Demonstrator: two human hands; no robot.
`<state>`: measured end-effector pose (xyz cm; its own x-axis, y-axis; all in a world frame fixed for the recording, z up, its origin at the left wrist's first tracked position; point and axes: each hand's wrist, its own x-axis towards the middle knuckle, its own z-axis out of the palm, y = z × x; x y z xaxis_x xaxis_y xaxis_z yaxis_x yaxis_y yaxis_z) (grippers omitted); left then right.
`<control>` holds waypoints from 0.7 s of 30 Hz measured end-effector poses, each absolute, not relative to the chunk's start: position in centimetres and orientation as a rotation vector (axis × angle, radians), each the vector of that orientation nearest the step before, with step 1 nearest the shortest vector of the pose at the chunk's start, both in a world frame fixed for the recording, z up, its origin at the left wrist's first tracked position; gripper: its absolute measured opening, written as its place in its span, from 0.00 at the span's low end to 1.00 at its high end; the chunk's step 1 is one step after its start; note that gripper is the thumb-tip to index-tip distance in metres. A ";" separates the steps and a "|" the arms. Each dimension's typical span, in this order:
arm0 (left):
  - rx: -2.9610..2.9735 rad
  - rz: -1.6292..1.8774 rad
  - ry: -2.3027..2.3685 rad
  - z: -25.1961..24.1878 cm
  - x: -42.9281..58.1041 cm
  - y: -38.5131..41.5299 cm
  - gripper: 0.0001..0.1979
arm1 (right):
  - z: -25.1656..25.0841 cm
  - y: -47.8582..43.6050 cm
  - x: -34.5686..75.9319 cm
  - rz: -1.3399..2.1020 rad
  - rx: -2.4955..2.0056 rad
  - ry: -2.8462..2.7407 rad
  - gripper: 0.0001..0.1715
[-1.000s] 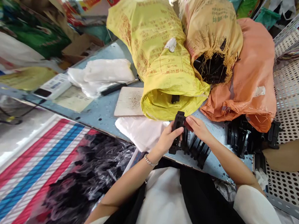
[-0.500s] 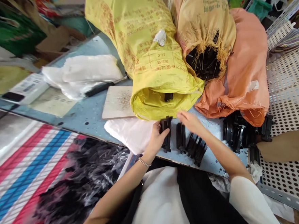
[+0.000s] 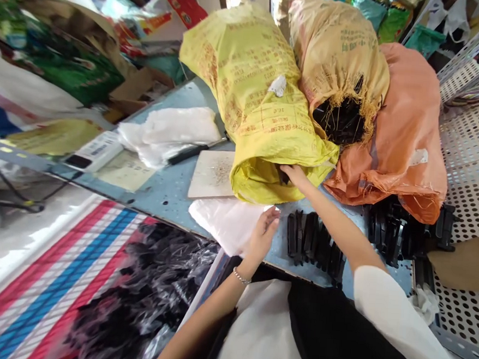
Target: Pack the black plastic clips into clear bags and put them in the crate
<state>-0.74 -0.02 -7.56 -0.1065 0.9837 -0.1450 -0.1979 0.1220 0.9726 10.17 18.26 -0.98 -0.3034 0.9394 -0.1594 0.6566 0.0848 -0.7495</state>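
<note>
Black parts (image 3: 313, 236) lie lined up, others (image 3: 344, 121) sit sacked; the right hand (image 3: 292, 173) reaches inside the yellow sack (image 3: 247, 188), left hand (image 3: 264, 228) curled, neither grip clear.

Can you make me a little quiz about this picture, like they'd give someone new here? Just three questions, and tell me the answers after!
1. Which hand is reaching into the mouth of the yellow sack?
2. True or false: in the picture, the orange sack lies to the left of the yellow sack.
3. Fill the gap: the row of black parts near the person sits on a ____ tabletop.

Key:
1. The right hand.
2. False; the orange sack lies to the right.
3. Blue.
</note>
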 end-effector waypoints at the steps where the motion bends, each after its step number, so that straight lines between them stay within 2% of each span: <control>1: 0.803 1.312 1.135 -6.7 -1.1 0.5 0.27 | -1.1 16.2 11.0 1.114 -1.557 -2.000 0.27; 5: 0.541 1.278 0.765 -3.1 -0.4 2.0 0.30 | -0.9 6.2 14.1 1.453 -1.147 -1.815 0.31; 8: 0.471 1.213 0.701 -1.6 0.8 1.6 0.29 | 0.4 1.6 16.6 1.431 -1.134 -1.926 0.30; 11: 0.465 1.180 0.742 -1.3 1.1 0.5 0.29 | 1.8 1.3 19.2 1.327 -1.273 -1.935 0.24; 14: 0.459 1.003 0.721 -1.5 0.8 -0.2 0.35 | 2.6 2.8 20.4 1.211 -1.305 -1.787 0.22; 17: 0.394 0.766 0.767 -1.4 0.9 -0.3 0.38 | 2.8 3.5 19.5 1.256 -1.141 -1.814 0.26; 21: 0.456 0.877 0.842 -1.0 1.1 -0.7 0.35 | 2.3 3.1 17.6 1.270 -1.194 -1.726 0.21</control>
